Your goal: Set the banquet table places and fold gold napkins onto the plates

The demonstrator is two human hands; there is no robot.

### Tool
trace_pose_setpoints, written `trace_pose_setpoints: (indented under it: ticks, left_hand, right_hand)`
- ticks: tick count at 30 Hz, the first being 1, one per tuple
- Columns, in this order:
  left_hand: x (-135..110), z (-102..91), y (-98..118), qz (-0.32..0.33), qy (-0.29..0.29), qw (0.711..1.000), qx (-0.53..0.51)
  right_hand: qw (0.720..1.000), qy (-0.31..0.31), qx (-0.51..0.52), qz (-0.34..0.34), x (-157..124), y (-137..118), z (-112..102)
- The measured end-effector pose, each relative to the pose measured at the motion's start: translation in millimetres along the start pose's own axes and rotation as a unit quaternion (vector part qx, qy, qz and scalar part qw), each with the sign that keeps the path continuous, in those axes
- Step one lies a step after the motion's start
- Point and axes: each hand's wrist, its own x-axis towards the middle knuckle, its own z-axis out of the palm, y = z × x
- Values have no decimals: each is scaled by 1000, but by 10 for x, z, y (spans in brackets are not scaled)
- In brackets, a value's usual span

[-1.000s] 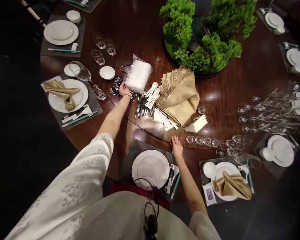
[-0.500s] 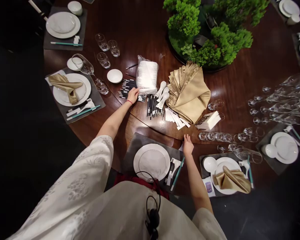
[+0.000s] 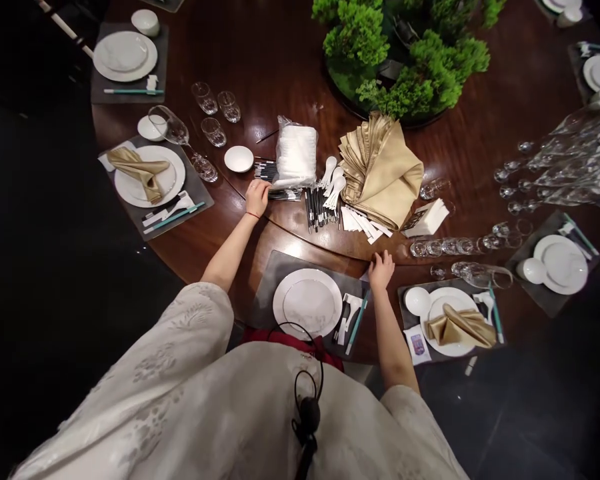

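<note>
In the head view my left hand [image 3: 257, 198] pinches the end of a thin white wrapped packet [image 3: 285, 183]. It lies along the front of a clear plastic bag of white packets [image 3: 300, 153]. Black chopsticks [image 3: 286, 195] lie beside those fingertips, partly under the bag. My right hand [image 3: 381, 270] rests with fingers apart on the table, holding nothing that I can see. Between my arms a white plate [image 3: 307, 303] sits on a grey placemat [image 3: 265, 287], with a white spoon [image 3: 351, 312] and a teal chopstick sleeve [image 3: 357, 327] at its right.
White spoons [image 3: 335, 190] and folded gold napkins [image 3: 385, 173] lie ahead. A white bowl [image 3: 239, 159] and small glasses [image 3: 213, 132] stand left. Several glasses [image 3: 445, 247] line the right, near a card holder [image 3: 427, 218]. A green miniature garden [image 3: 420, 73] stands behind.
My left hand has drawn slightly back to the left from the bag, with the packet's end in its fingers. My right hand stays at the table edge. The whole view has shifted a little.
</note>
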Motion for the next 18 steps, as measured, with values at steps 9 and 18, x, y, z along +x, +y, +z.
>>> trace_pose_setpoints:
  ticks: [9, 18]
  left_hand:
    - [-211, 389, -70, -109, -5, 993, 45]
    - [3, 572, 203, 56, -112, 992, 24]
  right_hand:
    - [982, -11, 156, -102, -1281, -720, -72]
    - [965, 43, 249, 65, -2606, -219, -161]
